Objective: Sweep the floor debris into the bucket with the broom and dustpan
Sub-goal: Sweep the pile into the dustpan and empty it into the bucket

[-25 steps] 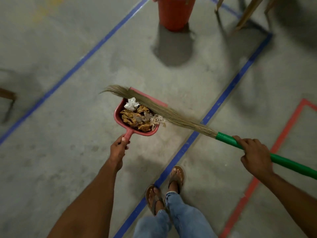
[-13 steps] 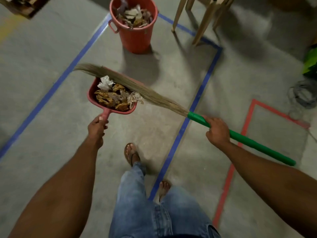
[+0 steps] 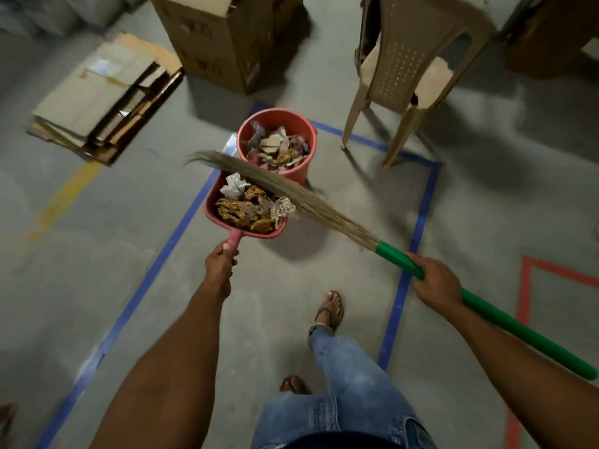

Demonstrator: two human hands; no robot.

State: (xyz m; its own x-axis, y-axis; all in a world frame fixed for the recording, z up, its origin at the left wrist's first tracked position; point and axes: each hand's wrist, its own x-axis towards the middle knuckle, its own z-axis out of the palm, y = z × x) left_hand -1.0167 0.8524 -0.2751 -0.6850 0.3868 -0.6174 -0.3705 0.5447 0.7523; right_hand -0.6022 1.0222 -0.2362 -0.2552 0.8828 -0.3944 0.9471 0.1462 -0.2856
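My left hand (image 3: 221,264) grips the handle of a red dustpan (image 3: 211,207) held off the floor. The pan carries debris (image 3: 249,207): brown scraps, crumpled white paper and clear plastic. My right hand (image 3: 436,280) holds the green handle of a grass broom (image 3: 324,209). Its bristles lie across the far edge of the pan, over the debris. Just beyond the pan stands the red bucket (image 3: 303,123), part full of paper and scraps. The pan's far edge is close to the bucket's near rim.
A beige plastic chair (image 3: 408,69) stands right of the bucket. A cardboard box (image 3: 227,40) sits behind it and flattened cardboard (image 3: 100,98) lies at the left. Blue tape lines (image 3: 418,228) and red tape (image 3: 525,286) mark the concrete floor. My feet are below centre.
I have walked toward the bucket, which has come much closer in view. The loaded dustpan and the broom over it have moved with me and now reach the bucket's near rim.
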